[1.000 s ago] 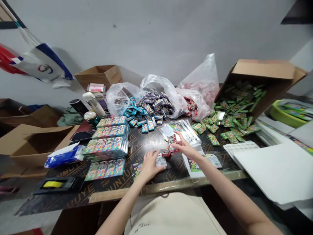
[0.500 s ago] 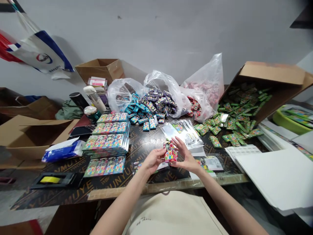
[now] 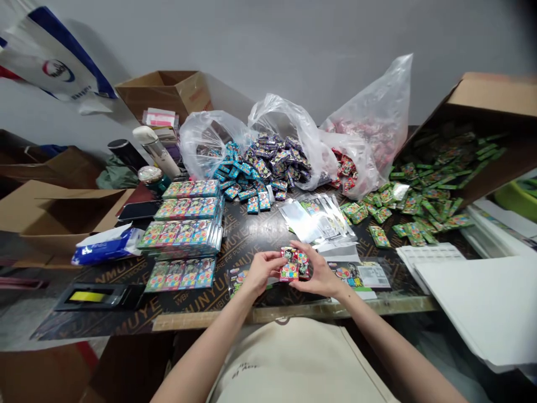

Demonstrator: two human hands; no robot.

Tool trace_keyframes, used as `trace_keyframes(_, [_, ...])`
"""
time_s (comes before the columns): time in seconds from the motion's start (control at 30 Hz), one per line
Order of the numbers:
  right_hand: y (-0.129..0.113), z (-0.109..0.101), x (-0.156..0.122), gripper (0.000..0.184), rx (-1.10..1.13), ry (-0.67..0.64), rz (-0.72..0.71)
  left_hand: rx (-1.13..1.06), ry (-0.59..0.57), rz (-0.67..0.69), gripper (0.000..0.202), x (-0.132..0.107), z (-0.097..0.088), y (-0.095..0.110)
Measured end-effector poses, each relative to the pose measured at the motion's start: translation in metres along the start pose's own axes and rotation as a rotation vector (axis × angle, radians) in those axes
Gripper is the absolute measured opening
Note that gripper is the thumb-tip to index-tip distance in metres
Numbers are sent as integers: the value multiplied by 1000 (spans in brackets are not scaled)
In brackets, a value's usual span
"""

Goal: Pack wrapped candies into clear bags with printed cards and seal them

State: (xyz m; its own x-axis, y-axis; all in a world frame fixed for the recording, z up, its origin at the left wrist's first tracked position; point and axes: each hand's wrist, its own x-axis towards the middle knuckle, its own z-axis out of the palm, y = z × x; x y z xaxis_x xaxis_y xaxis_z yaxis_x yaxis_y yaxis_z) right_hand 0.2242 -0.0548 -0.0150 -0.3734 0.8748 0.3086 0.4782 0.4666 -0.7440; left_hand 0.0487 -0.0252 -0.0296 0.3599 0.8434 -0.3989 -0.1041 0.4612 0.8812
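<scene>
Near the table's front edge, small red printed boxes [image 3: 289,268] with colourful fruit-like pictures are held upright between both hands. My left hand [image 3: 263,273] pinches the left side of the front one. My right hand [image 3: 319,275] is curved round the right side, thumb below and fingers above. At least two boxes show side by side; how many lie behind is hidden. Under and beside the hands lie flat clear sleeves with printed cards [image 3: 348,272]. Just beyond is a fan of clear printed bags [image 3: 321,215].
To the left stand stacks of wrapped four-box sets [image 3: 178,232] and a tape dispenser [image 3: 98,296]. Plastic bags spill blue boxes [image 3: 239,170], purple boxes [image 3: 279,159] and red boxes [image 3: 346,168]. Green boxes [image 3: 413,207] pour from a tipped carton [image 3: 490,92]. White sheets [image 3: 470,302] lie right.
The right hand has closed in on the red boxes and now grips them from the right; a second red box shows more beside the first. The camera view has shifted slightly.
</scene>
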Motion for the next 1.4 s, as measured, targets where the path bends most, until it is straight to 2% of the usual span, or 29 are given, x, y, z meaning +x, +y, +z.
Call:
trace_keyframes(0.07, [7,-1,-3,79,-37,41,17,190,23,106,50,1,-6,-3])
trace_keyframes(0.13, [17,-4,-7,76,-136,85,41,537,77,302,60,1,-16,-8])
trace_keyframes(0.2, [29,-6,-11,74,-266,122,76,922,80,459,83,0,-26,-13])
trace_keyframes(0.27, [38,-8,-14,73,-384,109,105,1196,27,501,102,-1,-34,-19])
trace_keyframes(0.33, [42,-8,-16,74,-453,51,114,1312,-2,507,105,-3,-37,-24])
trace_keyframes(0.43, [36,-7,-18,74,-455,-32,101,1323,-2,573,102,-6,-39,-23])
trace_keyframes(0.6, [24,-11,-17,75,-385,-151,40,1242,-7,652,91,-11,-43,-4])
trace_keyframes(0.7, [26,-13,-15,72,-414,-95,44,1310,-69,656,99,-13,-42,-2])
trace_keyframes(0.8, [31,-14,-15,72,-471,-14,73,1415,-118,597,114,-16,-39,-15])
trace_keyframes(0.93, [35,-11,-19,76,-475,4,93,1510,-75,530,103,-16,-41,-31])
trace_keyframes(1.1, [33,-8,-21,77,-468,50,110,1530,-70,567,100,-15,-49,-25])
trace_keyframes(1.27, [24,-3,-21,75,-387,-18,67,1379,-38,615,102,-15,-50,-15])
trace_keyframes(1.4, [27,-2,-20,78,-194,-125,16,1319,-95,645,106,-16,-50,-8])
